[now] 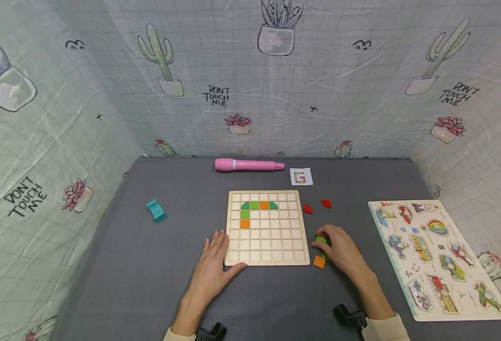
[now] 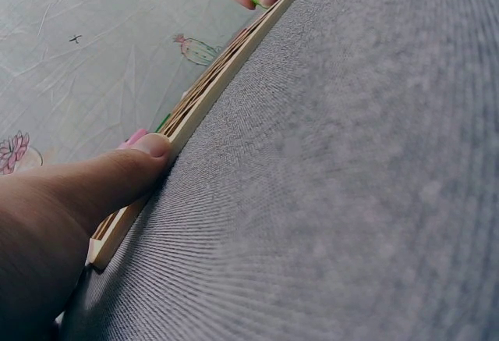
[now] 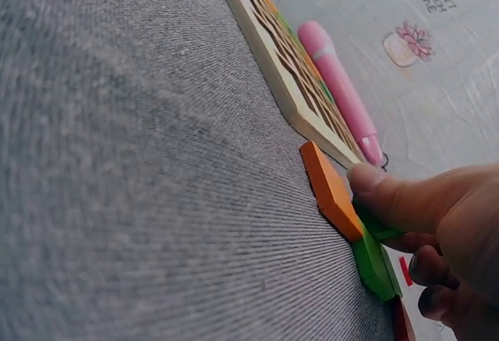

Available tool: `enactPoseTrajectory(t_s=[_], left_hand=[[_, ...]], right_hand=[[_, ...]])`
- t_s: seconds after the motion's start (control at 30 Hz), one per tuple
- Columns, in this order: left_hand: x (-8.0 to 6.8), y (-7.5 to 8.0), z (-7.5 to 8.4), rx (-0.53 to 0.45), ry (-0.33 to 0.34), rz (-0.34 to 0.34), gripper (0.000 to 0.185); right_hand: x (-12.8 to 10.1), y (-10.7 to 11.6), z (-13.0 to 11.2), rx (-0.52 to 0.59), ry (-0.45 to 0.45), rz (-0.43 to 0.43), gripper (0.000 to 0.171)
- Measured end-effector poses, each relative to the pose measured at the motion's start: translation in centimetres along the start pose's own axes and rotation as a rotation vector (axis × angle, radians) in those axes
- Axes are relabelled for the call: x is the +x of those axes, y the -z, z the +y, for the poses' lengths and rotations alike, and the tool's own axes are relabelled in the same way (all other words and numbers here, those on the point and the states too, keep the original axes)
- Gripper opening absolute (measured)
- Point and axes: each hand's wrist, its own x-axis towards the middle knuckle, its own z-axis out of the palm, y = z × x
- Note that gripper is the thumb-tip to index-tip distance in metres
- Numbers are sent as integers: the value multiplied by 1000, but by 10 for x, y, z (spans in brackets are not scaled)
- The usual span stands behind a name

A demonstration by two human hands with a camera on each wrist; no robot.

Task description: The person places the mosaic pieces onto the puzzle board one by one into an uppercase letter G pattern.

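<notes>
A wooden grid board (image 1: 267,246) lies on the grey table, with green and orange tiles (image 1: 259,205) set in its upper rows. My left hand (image 1: 215,258) lies flat at the board's front left corner. Its thumb (image 2: 117,177) presses the board's edge (image 2: 210,91). Right of the board, my right hand (image 1: 340,250) curls over a green tile (image 1: 321,240); thumb and fingers pinch that green tile (image 3: 374,259). An orange square tile (image 1: 319,261) lies against it on the cloth, seen as an orange tile (image 3: 331,193) in the right wrist view.
Two red tiles (image 1: 307,209) (image 1: 326,203) lie right of the board. A pink pen (image 1: 248,165) and a small pattern card (image 1: 301,176) sit at the back. A teal block (image 1: 156,210) is at the left. A vehicle puzzle board (image 1: 438,255) fills the right.
</notes>
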Motion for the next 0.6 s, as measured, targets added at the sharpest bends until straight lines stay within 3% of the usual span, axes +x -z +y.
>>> enactPoseTrajectory(t_s=[0.6], left_hand=[[0, 0, 1, 0, 8, 1, 93]], right_hand=[[14, -4, -18, 71, 79, 40, 20]])
